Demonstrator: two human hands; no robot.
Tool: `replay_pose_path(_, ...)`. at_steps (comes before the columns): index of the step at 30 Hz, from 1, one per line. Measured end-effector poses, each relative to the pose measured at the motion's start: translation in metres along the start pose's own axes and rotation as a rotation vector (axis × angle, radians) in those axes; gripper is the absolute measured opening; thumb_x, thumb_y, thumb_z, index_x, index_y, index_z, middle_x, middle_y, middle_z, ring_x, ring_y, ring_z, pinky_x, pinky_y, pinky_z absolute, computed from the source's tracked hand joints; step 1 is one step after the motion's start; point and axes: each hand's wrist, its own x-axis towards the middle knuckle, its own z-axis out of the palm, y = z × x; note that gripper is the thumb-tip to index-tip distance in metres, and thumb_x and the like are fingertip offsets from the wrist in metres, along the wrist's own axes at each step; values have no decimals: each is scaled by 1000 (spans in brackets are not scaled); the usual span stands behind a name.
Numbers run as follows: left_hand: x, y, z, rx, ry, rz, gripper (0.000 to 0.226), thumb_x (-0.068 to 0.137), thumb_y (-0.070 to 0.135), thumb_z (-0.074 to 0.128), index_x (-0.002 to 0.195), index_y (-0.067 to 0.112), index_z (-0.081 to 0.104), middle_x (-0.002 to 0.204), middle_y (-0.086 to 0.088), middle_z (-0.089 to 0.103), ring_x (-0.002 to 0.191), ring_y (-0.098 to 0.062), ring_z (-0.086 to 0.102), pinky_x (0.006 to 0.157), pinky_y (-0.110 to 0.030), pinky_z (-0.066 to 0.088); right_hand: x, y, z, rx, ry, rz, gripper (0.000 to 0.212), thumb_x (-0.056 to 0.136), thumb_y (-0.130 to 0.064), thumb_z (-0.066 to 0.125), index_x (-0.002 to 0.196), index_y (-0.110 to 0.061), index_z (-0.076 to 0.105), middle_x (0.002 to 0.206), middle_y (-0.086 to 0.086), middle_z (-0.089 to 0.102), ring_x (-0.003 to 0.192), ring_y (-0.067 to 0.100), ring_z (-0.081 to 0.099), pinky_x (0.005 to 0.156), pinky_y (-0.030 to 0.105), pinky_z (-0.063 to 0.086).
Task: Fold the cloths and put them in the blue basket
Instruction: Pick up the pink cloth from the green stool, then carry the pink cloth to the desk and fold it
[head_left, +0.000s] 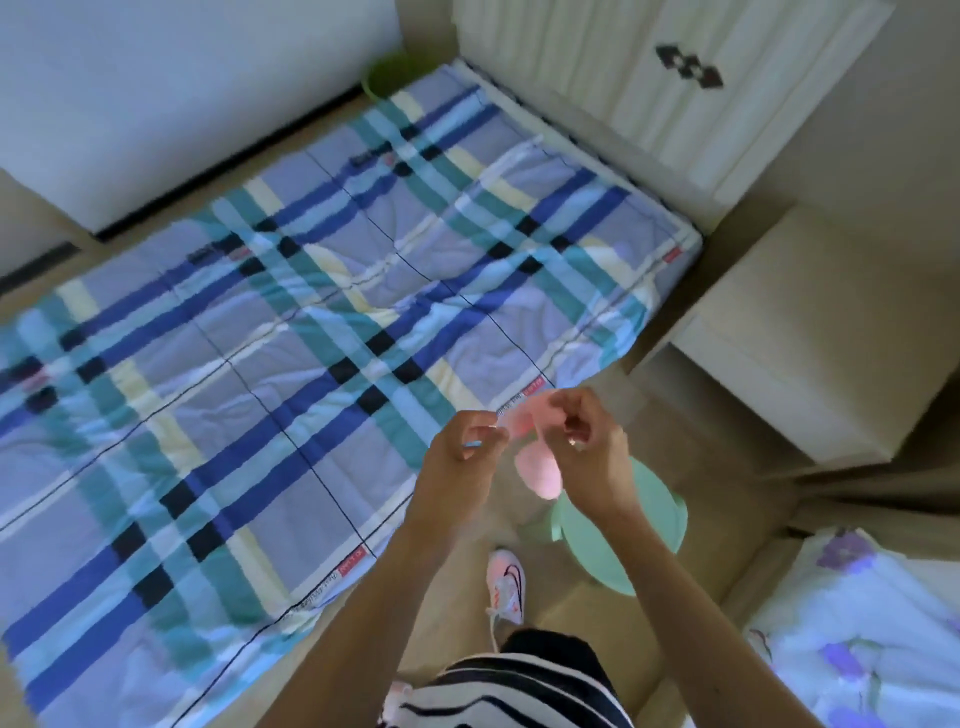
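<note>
One pink cloth (blurred) hangs from left hand, right hand.

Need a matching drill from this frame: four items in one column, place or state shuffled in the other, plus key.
Column 1
1. pink cloth
2. plaid sheet
3. green tub
4. white-and-pink shoe

Column 2
A. on the floor, next to the mint-green round object
B. pinched in the air between the left hand and the right hand
C. spread out flat, filling the left of the view
D. at the top of the view, partly hidden behind the sheet's far edge

Pairs: 1-B, 2-C, 3-D, 4-A
</note>
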Motion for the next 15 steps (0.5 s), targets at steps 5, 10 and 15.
replay_pose_path(5, -37, 6, -78, -1, 141, 217, 58, 90, 21, 70, 142, 32, 45, 131, 12, 54, 103, -1, 62, 70, -3, 47, -25, -103, 47, 123, -193, -181, 28, 84, 0, 66, 104, -19, 65, 97, 1, 73, 85, 18, 70, 78, 23, 55)
replay_pose_path(10, -94, -7, -161, 63, 350, 445, 66, 86, 19, 75, 140, 39, 44, 128, 25, 51, 102, 0, 60, 75, -13, 49, -74, -197, 111, 83, -436, -364, 30, 86, 3, 68, 96, -25, 74, 90, -13, 76, 82, 5, 69, 80, 16, 53)
replay_pose_path(15, -163, -35, -257, -13, 740, 460, 16, 91, 21, 66, 104, 31, 65, 96, 14, 67, 84, -8, 62, 64, -12, 40, -160, -266, 200, 40, -651, -551, 24, 86, -3, 70, 96, -23, 77, 89, -10, 77, 89, 10, 70, 83, 14, 50)
